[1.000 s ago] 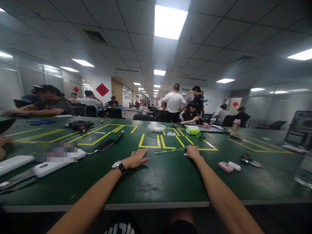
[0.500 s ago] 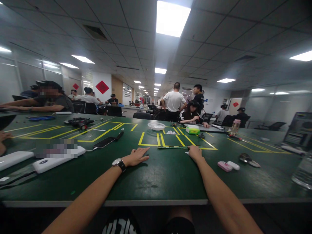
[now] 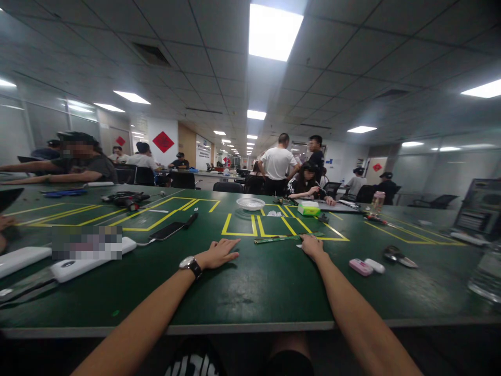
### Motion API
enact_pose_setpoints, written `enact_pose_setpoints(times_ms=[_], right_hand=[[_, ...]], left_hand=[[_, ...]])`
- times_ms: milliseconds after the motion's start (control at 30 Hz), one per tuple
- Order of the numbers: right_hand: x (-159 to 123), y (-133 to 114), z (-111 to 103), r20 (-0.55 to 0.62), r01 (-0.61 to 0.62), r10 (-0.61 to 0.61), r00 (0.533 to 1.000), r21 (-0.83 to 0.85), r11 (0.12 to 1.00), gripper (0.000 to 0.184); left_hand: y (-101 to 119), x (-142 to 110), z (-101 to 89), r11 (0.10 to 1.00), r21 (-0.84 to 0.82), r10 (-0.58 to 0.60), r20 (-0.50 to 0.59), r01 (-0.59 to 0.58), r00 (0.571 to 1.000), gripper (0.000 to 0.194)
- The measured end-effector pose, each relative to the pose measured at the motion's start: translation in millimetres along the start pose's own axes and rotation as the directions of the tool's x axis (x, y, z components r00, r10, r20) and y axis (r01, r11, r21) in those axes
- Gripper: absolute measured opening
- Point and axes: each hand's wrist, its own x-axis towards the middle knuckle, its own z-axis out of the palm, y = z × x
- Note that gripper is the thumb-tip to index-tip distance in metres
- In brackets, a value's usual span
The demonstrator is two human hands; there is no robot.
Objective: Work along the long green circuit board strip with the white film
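A long thin green strip point(image 3: 276, 239), resembling a narrow circuit board, lies along the front of the yellow tape marks. My right hand point(image 3: 313, 247) is closed at its right part, the fingertips partly hidden by the hand itself. A small white piece shows beside those fingers. My left hand point(image 3: 219, 253), with a watch on the wrist, rests flat on the green table point(image 3: 250, 292), fingers spread and holding nothing. It is left of the strip and apart from it.
Beyond the tape stand a clear round dish point(image 3: 250, 203) and a green box point(image 3: 309, 209). A phone point(image 3: 170, 231) and white power strip point(image 3: 94, 259) lie left; a pink case point(image 3: 360, 267) and glass jar point(image 3: 485, 277) are right. A person point(image 3: 307, 183) sits opposite.
The green strip has turned slightly: its left end is now nearer to me and more of its face shows. Both hands have stayed almost in place.
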Motion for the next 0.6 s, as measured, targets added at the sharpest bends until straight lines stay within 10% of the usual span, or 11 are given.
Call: enact_pose_setpoints(times_ms=[333,433,600], right_hand=[[-2.7,-29.0,-21.7,0.024,0.274,-0.278,0.960,0.100,0.956,0.050],[-13.5,-65.2,-23.4,-0.026,0.577,-0.585,0.811,0.207,0.790,0.054],[-55.8,-140.8,-26.7,-0.180,0.888,-0.891,0.416,0.292,0.355,0.059]], left_hand=[[2.2,2.9,-3.5,0.998,0.065,-0.012,-0.081,0.018,0.997,0.056],[2.8,4.1,-3.1,0.997,0.079,0.002,-0.105,0.007,0.994,0.056],[0.1,5.2,2.2,0.996,0.078,0.052,-0.108,-0.044,0.993,0.057]])
